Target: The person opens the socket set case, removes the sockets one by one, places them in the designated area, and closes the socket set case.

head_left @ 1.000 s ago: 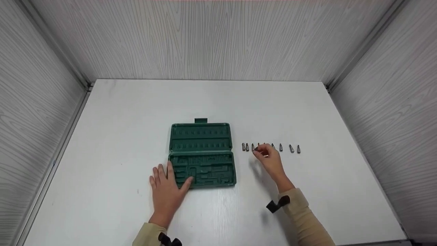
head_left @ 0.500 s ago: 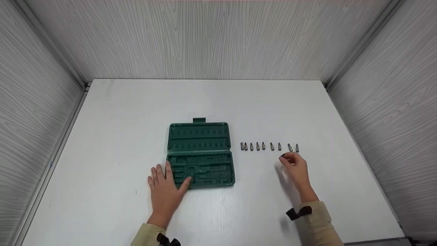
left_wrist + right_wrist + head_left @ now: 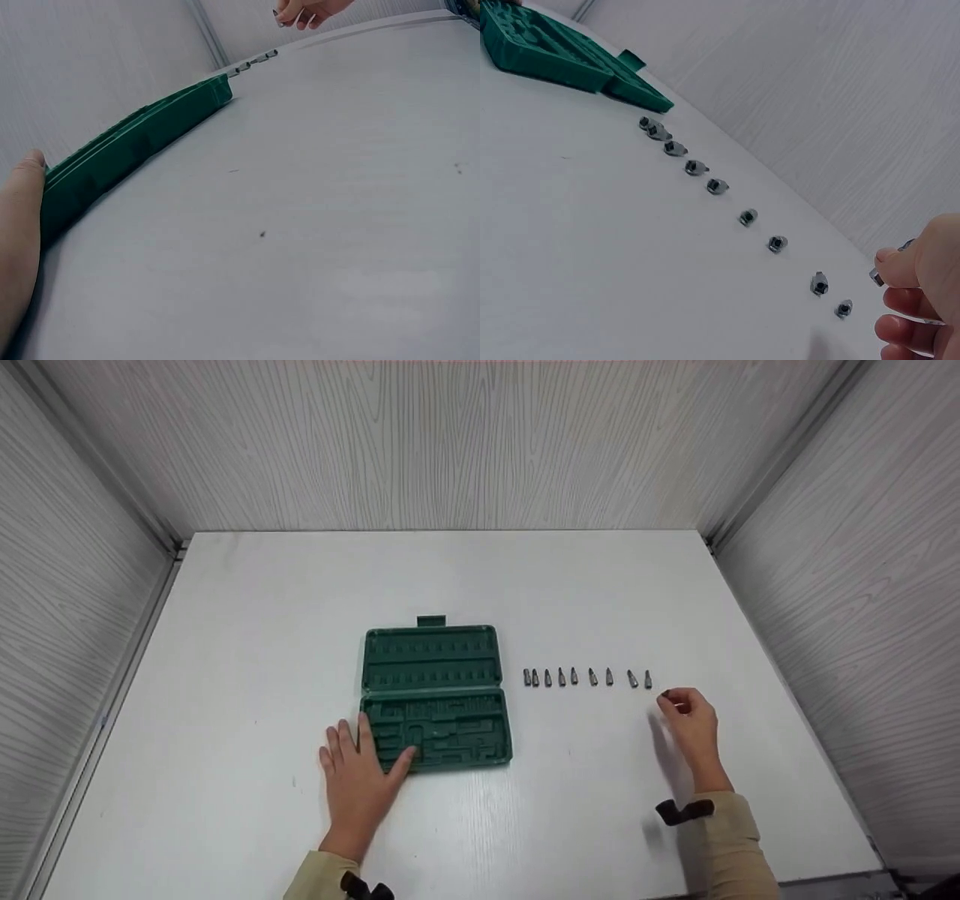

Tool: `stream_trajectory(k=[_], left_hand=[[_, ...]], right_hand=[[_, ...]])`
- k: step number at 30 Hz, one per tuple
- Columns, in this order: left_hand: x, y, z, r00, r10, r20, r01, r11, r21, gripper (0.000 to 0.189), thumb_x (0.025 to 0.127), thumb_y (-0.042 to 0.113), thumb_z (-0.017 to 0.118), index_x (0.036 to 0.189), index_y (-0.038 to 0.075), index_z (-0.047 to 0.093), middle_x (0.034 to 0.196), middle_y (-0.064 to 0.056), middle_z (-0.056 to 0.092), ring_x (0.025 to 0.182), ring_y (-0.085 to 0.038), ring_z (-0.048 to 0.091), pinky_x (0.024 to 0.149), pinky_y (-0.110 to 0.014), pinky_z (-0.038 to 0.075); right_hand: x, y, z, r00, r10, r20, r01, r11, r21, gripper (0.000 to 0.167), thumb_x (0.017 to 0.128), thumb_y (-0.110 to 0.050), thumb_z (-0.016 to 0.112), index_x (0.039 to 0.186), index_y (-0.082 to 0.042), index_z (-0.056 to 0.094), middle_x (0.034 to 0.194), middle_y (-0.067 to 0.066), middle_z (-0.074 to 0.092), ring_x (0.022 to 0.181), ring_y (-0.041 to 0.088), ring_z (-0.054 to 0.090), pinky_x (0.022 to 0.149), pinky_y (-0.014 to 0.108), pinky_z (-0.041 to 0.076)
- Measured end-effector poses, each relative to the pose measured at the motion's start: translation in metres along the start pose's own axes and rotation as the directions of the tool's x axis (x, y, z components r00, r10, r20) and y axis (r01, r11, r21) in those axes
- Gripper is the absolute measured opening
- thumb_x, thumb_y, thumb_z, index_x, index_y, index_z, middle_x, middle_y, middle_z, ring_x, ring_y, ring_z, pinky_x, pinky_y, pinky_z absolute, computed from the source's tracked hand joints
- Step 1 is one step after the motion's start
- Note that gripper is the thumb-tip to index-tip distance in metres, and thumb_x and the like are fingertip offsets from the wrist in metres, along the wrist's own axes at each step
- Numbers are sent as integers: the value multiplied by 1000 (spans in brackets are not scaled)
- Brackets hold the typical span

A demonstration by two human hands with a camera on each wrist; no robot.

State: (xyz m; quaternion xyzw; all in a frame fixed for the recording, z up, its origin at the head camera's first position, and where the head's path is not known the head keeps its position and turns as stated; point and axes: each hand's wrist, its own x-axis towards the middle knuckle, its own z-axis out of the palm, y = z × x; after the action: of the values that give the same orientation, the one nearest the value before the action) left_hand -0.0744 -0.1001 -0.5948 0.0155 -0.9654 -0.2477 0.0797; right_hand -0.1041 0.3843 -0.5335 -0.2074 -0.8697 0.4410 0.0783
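An open green plastic case (image 3: 433, 691) lies flat on the white table, its molded slots bare. My left hand (image 3: 355, 787) rests at its lower left corner, fingers spread and nearly straight, thumb over the front edge. To the right of the case runs a row of small metal bit sockets (image 3: 562, 677), narrow tips pointing away. My right hand (image 3: 696, 731) is just past the row's right end, pinching another bit socket (image 3: 877, 277) between thumb and finger. In the right wrist view, square holes show in the bases of the lying bit sockets, and the thumb hides much of the held one.
The white table (image 3: 300, 600) is bounded by a pale wood-grain back wall (image 3: 450, 450) and side walls at left and right. The case's latch tab (image 3: 431, 621) points toward the back wall.
My right hand has moved right along the row, from over its left part to beyond its right end, still pinching a bit socket. My left hand stays on the case.
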Motion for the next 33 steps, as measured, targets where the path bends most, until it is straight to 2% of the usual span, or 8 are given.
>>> stream_trajectory(k=[8, 19, 23, 30, 33], left_hand=[[1, 2, -2, 1000, -1, -3, 1, 1000, 1, 102, 80, 75, 42, 149, 4, 17, 147, -29, 17, 137, -43, 6, 106, -58, 3], [0, 1, -1, 1000, -6, -1, 6, 1000, 20, 102, 80, 76, 41, 148, 4, 18, 148, -29, 17, 138, -42, 6, 107, -57, 4], [0, 0, 0, 1000, -6, -3, 6, 1000, 21, 102, 80, 76, 40, 148, 4, 18, 148, -29, 16, 138, -42, 6, 106, -57, 4], [1, 0, 0, 1000, -6, -2, 6, 1000, 21, 102, 80, 76, 40, 149, 4, 18, 148, -29, 16, 138, -42, 6, 106, -57, 3], [0, 0, 1, 1000, -5, -7, 5, 1000, 21, 102, 80, 76, 40, 148, 4, 18, 148, -29, 17, 137, -42, 6, 106, -57, 3]], right_hand=[[22, 6, -11, 1000, -10, 17, 12, 995, -95, 27, 93, -18, 57, 111, 3, 57, 111, 17, 55, 99, 26, 48, 80, 34, 39], [43, 15, -10, 999, 42, 32, -39, 994, -98, 28, 93, -18, 56, 112, 4, 57, 111, 18, 54, 97, 25, 49, 75, 31, 41], [48, 18, -10, 996, 60, 67, -52, 992, -114, 31, 94, -19, 55, 114, 5, 56, 113, 20, 52, 100, 28, 49, 77, 33, 42], [56, 20, -6, 996, 13, 88, 1, 989, -151, 30, 93, -17, 56, 111, 7, 57, 112, 22, 53, 102, 32, 50, 82, 38, 41], [58, 19, -5, 995, 22, 95, -8, 989, -150, 31, 94, -18, 55, 113, 6, 57, 113, 22, 52, 103, 32, 50, 84, 39, 40]])
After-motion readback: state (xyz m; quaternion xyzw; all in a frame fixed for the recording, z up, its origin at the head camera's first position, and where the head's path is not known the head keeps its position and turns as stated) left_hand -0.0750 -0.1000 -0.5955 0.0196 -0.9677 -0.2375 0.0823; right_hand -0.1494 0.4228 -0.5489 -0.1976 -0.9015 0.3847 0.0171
